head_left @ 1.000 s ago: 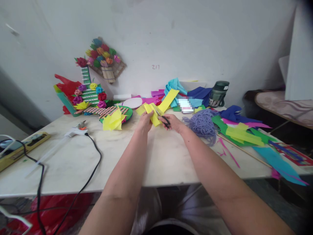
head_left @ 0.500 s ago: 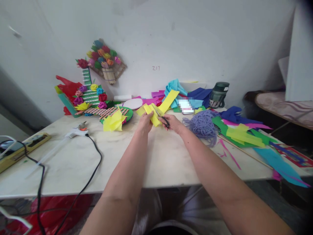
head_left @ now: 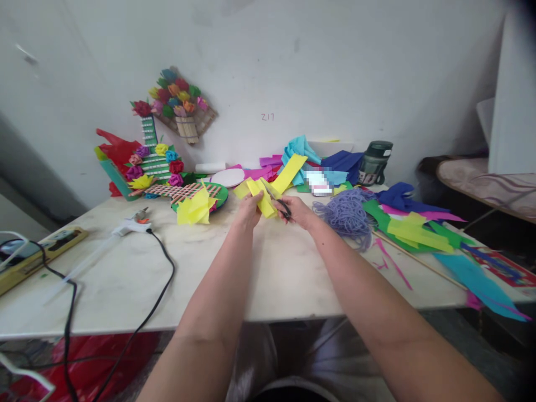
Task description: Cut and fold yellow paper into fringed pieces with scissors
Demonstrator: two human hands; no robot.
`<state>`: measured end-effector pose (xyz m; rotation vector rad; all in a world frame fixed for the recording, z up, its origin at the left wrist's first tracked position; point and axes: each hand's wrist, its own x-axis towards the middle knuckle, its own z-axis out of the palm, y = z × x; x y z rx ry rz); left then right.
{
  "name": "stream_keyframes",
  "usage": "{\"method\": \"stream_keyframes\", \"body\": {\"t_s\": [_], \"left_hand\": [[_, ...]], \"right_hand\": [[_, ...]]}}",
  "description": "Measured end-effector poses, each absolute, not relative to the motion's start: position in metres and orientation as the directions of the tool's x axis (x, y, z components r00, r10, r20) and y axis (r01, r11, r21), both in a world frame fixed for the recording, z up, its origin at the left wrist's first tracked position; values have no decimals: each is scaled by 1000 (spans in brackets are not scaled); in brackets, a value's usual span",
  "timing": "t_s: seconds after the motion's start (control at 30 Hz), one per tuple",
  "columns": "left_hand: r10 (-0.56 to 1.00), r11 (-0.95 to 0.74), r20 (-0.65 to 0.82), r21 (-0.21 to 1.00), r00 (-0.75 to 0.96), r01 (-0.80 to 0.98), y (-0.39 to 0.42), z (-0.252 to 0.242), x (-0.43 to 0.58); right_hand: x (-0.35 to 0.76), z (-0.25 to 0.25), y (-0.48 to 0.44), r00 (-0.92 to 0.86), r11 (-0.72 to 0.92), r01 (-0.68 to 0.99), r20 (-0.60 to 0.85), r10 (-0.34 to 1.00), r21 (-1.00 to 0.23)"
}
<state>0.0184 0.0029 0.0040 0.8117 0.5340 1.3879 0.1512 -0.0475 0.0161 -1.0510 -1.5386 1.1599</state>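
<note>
My left hand [head_left: 250, 209] pinches a folded strip of yellow crepe paper [head_left: 260, 196] over the middle of the table. From the right, my right hand [head_left: 296, 211] is closed round the dark handles of a pair of scissors [head_left: 285, 209]. Their blades lie along the right side of the yellow paper; whether they are cutting into it I cannot tell. More yellow paper shows behind the left fingers. A cut yellow piece [head_left: 196, 206] rests to the left on a green board decorated with crossed sticks [head_left: 186, 191].
Purple yarn [head_left: 345, 212] lies right of my hands, with coloured paper [head_left: 419, 231] and a thin stick [head_left: 419, 258] beyond. A dark bottle [head_left: 374, 162] stands at the back. On the left are a glue gun [head_left: 133, 224], its black cord, and a power strip [head_left: 62, 245].
Both hands stay in nearly the same place. The scissors and the yellow paper between my hands have shifted only slightly.
</note>
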Motion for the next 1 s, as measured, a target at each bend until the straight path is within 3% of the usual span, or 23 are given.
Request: {"method": "stream_keyframes", "body": {"t_s": [1.0], "left_hand": [[968,12,147,780,201,-626,5,-1,22]], "right_hand": [[154,13,-42,-184,196,25,188,965,-980]]}}
